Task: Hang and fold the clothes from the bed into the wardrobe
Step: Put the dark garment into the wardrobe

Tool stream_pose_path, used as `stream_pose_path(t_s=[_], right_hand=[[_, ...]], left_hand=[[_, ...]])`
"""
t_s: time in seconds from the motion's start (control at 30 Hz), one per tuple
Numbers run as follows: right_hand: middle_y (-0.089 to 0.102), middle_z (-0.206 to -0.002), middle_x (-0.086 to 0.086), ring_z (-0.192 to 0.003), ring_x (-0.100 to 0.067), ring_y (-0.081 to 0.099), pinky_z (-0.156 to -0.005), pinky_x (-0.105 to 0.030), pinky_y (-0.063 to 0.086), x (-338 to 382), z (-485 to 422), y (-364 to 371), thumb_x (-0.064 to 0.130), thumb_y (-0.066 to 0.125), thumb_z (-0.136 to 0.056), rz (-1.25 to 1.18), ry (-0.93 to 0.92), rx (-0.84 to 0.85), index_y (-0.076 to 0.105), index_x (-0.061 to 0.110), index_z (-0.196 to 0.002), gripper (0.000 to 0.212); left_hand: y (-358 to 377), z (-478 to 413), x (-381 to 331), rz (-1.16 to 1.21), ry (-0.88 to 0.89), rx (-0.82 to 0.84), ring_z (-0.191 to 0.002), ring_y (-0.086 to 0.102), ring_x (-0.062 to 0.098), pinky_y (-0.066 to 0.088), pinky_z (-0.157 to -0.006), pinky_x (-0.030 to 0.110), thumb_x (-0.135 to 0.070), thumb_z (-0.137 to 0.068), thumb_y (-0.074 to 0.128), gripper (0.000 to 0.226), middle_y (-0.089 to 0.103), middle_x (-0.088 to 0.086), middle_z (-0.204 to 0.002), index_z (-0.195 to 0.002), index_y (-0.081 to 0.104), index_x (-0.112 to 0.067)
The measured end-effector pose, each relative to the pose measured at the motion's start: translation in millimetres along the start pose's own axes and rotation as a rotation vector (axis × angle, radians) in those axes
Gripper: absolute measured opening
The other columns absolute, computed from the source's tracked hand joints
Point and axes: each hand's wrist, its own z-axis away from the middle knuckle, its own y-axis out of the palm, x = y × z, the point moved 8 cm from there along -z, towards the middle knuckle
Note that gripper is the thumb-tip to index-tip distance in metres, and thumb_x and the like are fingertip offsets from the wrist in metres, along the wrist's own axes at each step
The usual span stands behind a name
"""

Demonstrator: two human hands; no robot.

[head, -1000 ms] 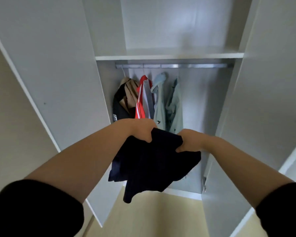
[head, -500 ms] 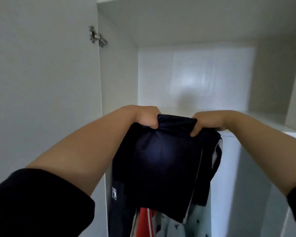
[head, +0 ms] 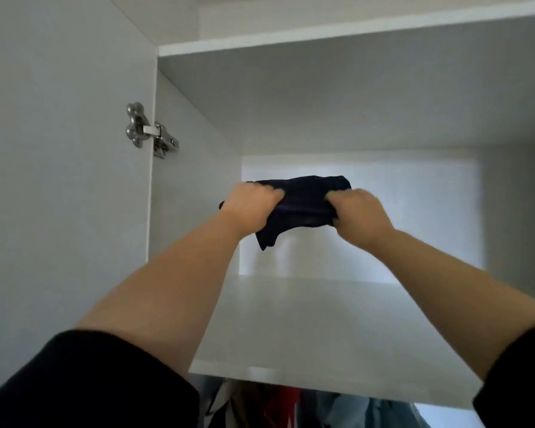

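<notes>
Hold the folded dark garment (head: 303, 205) level above the upper shelf (head: 322, 319) of the wardrobe (head: 74, 180). Your left hand (head: 250, 205) grips its left end and your right hand (head: 360, 213) grips its right end; on both hands the fingers are curled round the cloth, bunching it. The garment hangs in the air, well inside the compartment toward the far back panel, and does not touch the shelf.

To complete this step well:

1. Lower both hands together so that the bundle meets the shelf flat, not one end first.
2. Tuck in the loose corner that droops below the bundle near your left hand before you set it down; otherwise it is likely to fold under and spoil the stack.
3. Release the fingers only when the shelf carries the weight, then slide your hands out sideways so that the folds stay closed.

Materials and shapes:

- The garment is a soft, thin, dark navy or black fabric. It creases readily and keeps no shape of its own.
- The shelf is a flat, smooth, white board with a faint sheen and a straight near edge. Expect cloth to slide easily on it.
- The wardrobe panels are matt white. A polished metal hinge (head: 150, 131) sits on the left wall.
- Hanging clothes (head: 291, 406) in red, pale blue and tan show below the shelf, at the near edge.
</notes>
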Motion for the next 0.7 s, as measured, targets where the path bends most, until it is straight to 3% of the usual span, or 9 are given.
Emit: stream_pose_path(t_s=[0.1,0.2,0.3,0.43,0.6,0.7], right_hand=[[0.063,-0.098,-0.007,-0.089,-0.027,0.057,-0.069,-0.031,0.033,46,74,110,0.006,0.048,-0.085,0.084,-0.233,0.372,0.055,0.013,-0.103,0.02],[0.063,-0.105,-0.009,-0.096,-0.028,0.058,-0.075,-0.031,0.04,62,116,171,0.012,0.05,-0.087,-0.061,-0.214,0.671,0.054,0.013,-0.108,0.021],[0.059,-0.111,-0.007,-0.103,-0.027,0.056,-0.083,-0.034,0.046,52,113,194,0.016,0.051,-0.087,-0.147,-0.125,0.83,0.052,0.017,-0.117,0.03],[0.048,-0.13,-0.008,-0.118,-0.029,0.045,-0.102,-0.039,0.039,54,105,225,0.021,0.042,-0.094,0.009,-0.176,0.929,0.038,0.022,-0.14,0.047],[0.043,-0.131,-0.012,-0.12,-0.033,0.041,-0.099,-0.05,0.04,74,81,262,0.019,0.038,-0.095,0.055,-0.074,0.912,0.027,0.016,-0.14,0.047],[0.044,-0.131,-0.013,-0.117,-0.032,0.044,-0.094,-0.047,0.043,86,63,280,0.019,0.042,-0.096,-0.005,0.002,0.824,0.024,0.011,-0.139,0.047]], left_hand=[[113,57,-51,-0.006,0.173,0.413,-0.096,0.061,0.028,0.05,-0.077,0.038,-0.005,-0.087,0.049,0.031,0.064,0.007,-0.107,-0.116,0.056,-0.015],[179,98,-83,0.055,0.194,0.652,-0.109,0.059,0.026,0.049,-0.091,0.037,-0.013,-0.091,0.052,0.03,0.061,0.007,-0.119,-0.12,0.058,-0.015],[196,92,-78,0.135,0.156,0.64,-0.106,0.059,0.027,0.046,-0.084,0.033,-0.015,-0.088,0.054,0.033,0.06,0.007,-0.116,-0.12,0.056,-0.014],[227,85,-60,0.221,0.067,0.695,-0.105,0.058,0.027,0.045,-0.082,0.033,-0.012,-0.086,0.053,0.031,0.06,0.007,-0.115,-0.117,0.054,-0.015],[267,86,-25,0.482,-0.159,0.612,-0.126,0.045,0.024,0.037,-0.104,0.036,-0.015,-0.09,0.05,0.05,0.048,0.002,-0.14,-0.139,0.043,-0.022],[272,85,-6,0.457,-0.192,0.49,-0.13,0.038,0.021,0.033,-0.108,0.035,-0.027,-0.087,0.057,0.061,0.04,0.0,-0.143,-0.144,0.036,-0.023]])
